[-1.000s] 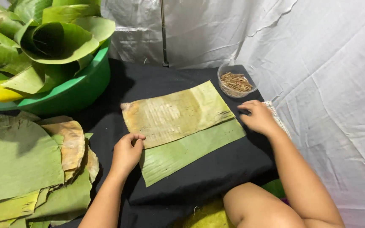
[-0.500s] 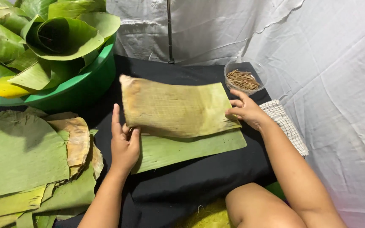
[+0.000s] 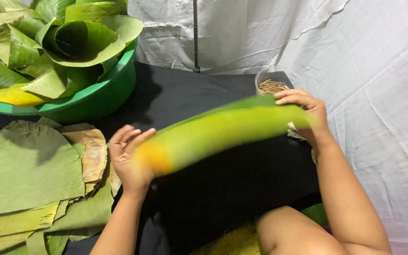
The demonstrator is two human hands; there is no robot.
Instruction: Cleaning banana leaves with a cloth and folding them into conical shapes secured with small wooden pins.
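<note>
Both hands lift the banana leaf (image 3: pixel 223 130) (blurred, green and yellow) above the black surface (image 3: pixel 223 189): the left hand (image 3: pixel 128 158) grips one end, the right hand (image 3: pixel 308 111) the other.

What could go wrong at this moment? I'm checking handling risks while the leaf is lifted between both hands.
1. The lifted leaf is held only at its ends, by the left hand and the right hand; it may sag or split mid-span.
2. The small bowl of sticks sits just behind the right hand, so a swing might knock it over.
3. The leaf stack lies close beside the left hand and could get nudged.
</note>
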